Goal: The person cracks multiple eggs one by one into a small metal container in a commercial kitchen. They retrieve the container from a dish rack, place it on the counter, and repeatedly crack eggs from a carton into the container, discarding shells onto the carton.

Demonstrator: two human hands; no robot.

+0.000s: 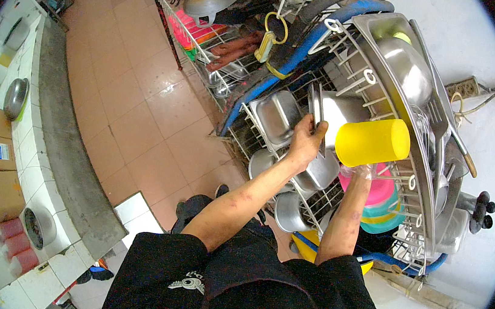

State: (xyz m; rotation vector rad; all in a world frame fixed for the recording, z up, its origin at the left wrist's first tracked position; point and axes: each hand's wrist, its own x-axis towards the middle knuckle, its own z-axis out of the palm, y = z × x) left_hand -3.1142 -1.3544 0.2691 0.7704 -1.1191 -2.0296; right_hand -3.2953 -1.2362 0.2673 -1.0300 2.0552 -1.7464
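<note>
My left hand [307,143] grips the edges of thin stainless steel pans or lids [318,112], held upright together over the wire dish rack [329,200]. A yellow plastic container [370,141] lies sideways at my right hand [360,171], covering most of it; the fingers are hidden behind the container. Something of clear plastic shows around the right wrist. Beside the left hand, a rectangular steel pan [277,116] rests on the rack, with a second steel pan [319,171] below the hands. Pink and teal plastic bowls or plates [382,215] are stacked near the right forearm.
An upper rack shelf on the right holds a steel tray, a large steel bowl [405,72] and a slotted turner [438,123]. Blue-wrapped rack tubing [259,89] crosses beside the pans. At left stands a tiled counter [48,198] with cardboard boxes [0,190] beyond the tiled floor [142,110].
</note>
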